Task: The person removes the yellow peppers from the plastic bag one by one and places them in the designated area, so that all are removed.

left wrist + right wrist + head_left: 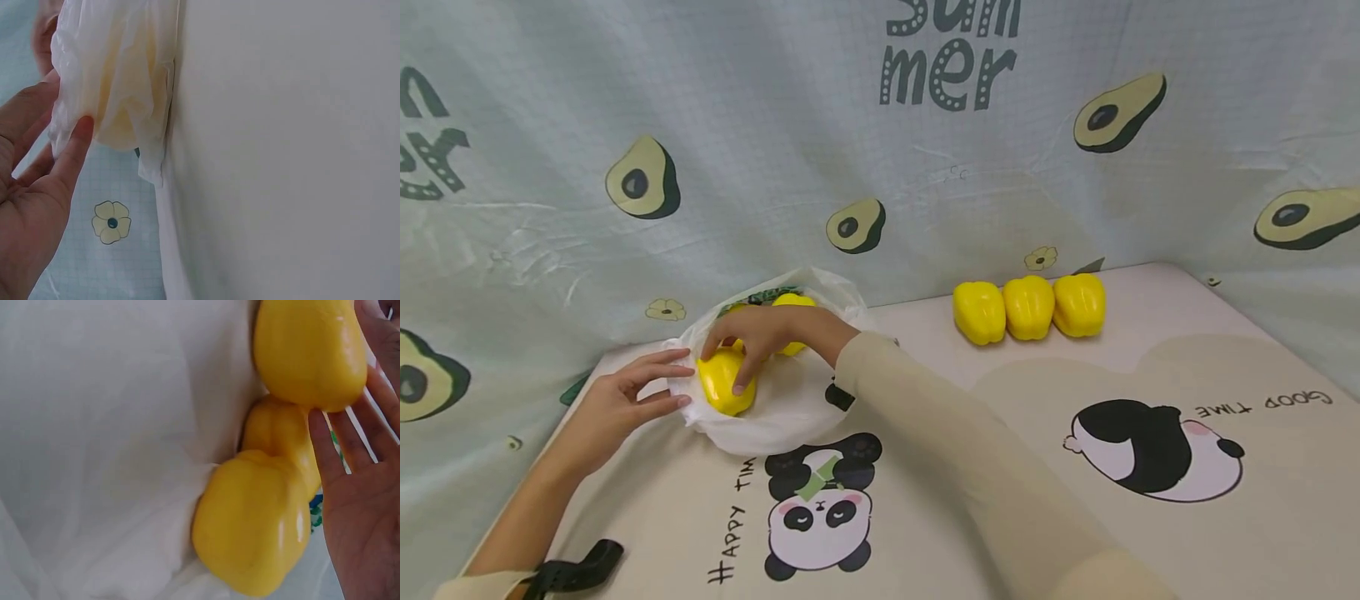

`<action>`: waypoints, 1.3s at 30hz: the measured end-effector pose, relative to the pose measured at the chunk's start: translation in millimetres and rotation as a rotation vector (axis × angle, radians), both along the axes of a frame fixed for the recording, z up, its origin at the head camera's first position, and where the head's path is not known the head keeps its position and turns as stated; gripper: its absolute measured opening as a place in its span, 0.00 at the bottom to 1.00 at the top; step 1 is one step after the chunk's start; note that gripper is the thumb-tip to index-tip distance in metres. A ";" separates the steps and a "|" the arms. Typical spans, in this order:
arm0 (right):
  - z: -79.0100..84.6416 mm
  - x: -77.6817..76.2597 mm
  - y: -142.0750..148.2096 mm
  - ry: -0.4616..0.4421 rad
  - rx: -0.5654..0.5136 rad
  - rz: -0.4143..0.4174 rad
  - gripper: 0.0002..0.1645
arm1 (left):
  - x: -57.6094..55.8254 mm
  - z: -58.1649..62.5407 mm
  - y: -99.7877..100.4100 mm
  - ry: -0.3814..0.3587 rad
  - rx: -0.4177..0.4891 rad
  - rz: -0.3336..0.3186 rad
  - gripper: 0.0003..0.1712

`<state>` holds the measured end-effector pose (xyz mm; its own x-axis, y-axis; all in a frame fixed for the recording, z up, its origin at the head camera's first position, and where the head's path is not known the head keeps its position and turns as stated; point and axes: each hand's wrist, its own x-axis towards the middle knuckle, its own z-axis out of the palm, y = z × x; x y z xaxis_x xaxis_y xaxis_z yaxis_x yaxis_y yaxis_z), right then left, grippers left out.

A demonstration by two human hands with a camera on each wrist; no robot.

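A yellow bell pepper (pixel 726 382) lies at the left side of an opened white plastic bag (pixel 790 429). My right hand (pixel 760 333) grips that pepper from above, thumb on its near side and forefinger at its far left. Other yellow bell peppers (pixel 253 522) sit deeper in the bag, partly hidden behind the right hand in the head view. My left hand (pixel 617 404) touches the bag's left side with extended fingers and thumb. Close up in the left wrist view, its thumb presses against the crumpled plastic.
Three yellow bell peppers (pixel 1028 308) stand in a row at the back of the table (pixel 940 508), right of the bag. A curtain (pixel 760 150) with avocado prints hangs right behind the table. A black strap (pixel 580 571) shows at the left wrist.
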<state>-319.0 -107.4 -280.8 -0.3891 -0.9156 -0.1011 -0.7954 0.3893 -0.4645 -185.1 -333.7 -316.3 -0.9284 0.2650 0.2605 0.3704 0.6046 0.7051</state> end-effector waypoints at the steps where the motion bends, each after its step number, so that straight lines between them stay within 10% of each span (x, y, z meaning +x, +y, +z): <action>1: -3.4 0.1 0.2 0.009 -0.007 0.006 0.44 | 0.2 0.2 0.0 -0.001 -0.001 0.001 0.21; 14: -28.2 9.8 0.1 0.129 -0.088 0.018 0.52 | 2.1 -2.7 -0.4 0.011 0.038 -0.022 0.20; 39: 13.0 11.5 94.2 0.061 -0.212 0.058 0.48 | 2.8 -3.0 -1.7 0.035 0.026 -0.027 0.20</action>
<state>-307.5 -13.2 -267.7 -0.3346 -0.9350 0.1179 -0.8426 0.2408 -0.4817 -182.3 -335.4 -319.2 -0.9114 0.2822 0.2996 0.4107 0.5757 0.7071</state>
